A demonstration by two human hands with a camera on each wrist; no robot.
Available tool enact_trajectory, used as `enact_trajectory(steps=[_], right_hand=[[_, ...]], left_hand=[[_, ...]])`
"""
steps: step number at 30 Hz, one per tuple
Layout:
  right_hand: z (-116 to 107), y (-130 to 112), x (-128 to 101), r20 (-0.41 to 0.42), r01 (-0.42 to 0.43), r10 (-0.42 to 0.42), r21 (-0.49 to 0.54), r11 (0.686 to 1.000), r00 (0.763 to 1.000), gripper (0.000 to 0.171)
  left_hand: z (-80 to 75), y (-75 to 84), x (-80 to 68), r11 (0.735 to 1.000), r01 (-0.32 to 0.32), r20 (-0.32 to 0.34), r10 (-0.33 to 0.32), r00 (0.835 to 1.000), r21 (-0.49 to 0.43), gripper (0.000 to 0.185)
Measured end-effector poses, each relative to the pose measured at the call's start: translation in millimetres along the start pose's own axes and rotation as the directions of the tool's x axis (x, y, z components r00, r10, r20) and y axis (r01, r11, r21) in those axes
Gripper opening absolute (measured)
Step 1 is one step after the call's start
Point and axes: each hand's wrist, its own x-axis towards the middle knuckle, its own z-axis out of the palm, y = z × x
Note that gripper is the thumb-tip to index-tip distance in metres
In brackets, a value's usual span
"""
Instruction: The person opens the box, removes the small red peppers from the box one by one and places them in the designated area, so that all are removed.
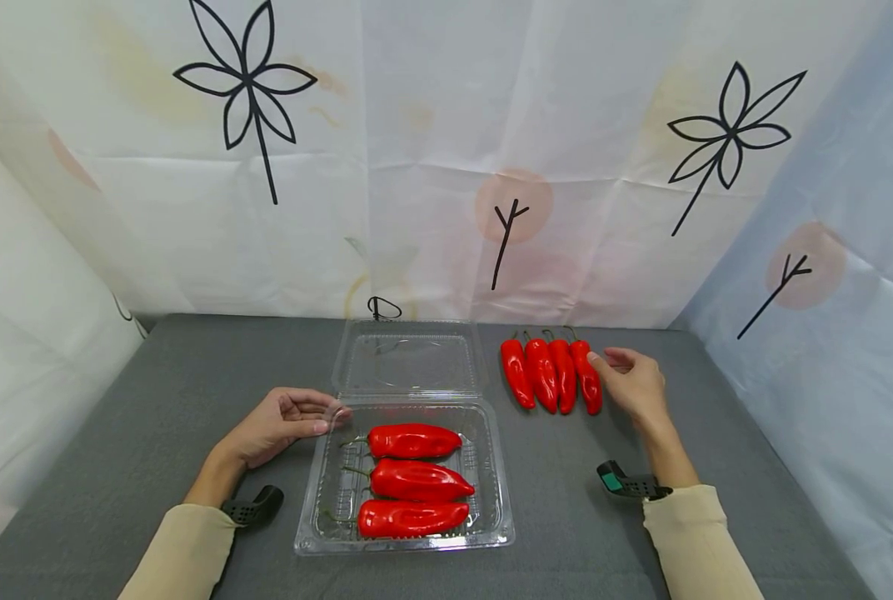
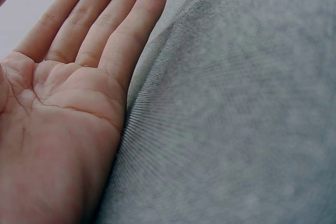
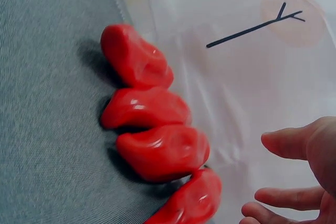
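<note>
A clear plastic clamshell container lies in front of me with its lid folded back. Inside, three red peppers lie crosswise, one below another, stems to the left. At the container's upper left corner is my left hand, fingertips right at the rim; the left wrist view shows its fingers extended. My right hand is beside the rightmost red pepper of a row of several, its thumb overlapping that pepper in the head view. Apart in the right wrist view are its thumb and fingers, with nothing between them.
A grey cloth covers the table. White fabric with leaf and twig drawings hangs behind, and more fabric closes off the sides. The other peppers of the row lie side by side, right of the lid.
</note>
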Motion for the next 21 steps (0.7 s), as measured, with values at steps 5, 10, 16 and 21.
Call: enact_trajectory(steps=[5, 10, 16, 21], right_hand=[[-2.6, -8.4, -5.1, 0.024, 0.019, -0.019, 0.010, 1.000, 1.000, 0.064], [-3.3, -18.1, -10.3, 0.040, 0.050, -0.050, 0.007, 0.999, 0.998, 0.062], [-3.0, -25.7, -15.7, 0.058, 0.123, -0.122, -0.004, 0.992, 0.991, 0.059], [-0.5, -30.8, -20.2, 0.075, 0.175, -0.173, -0.019, 0.984, 0.982, 0.058]], left_hand=[[0.4, 0.3, -0.2, 1.000, 0.000, -0.006, 0.000, 1.000, 0.012, 0.033], [0.8, 0.7, -0.2, 1.000, 0.002, -0.010, -0.002, 1.000, 0.018, 0.032], [0.5, 0.4, -0.3, 1.000, 0.001, -0.007, -0.001, 1.000, 0.017, 0.032], [0.4, 0.2, -0.1, 1.000, 0.003, -0.006, -0.003, 1.000, 0.016, 0.032]])
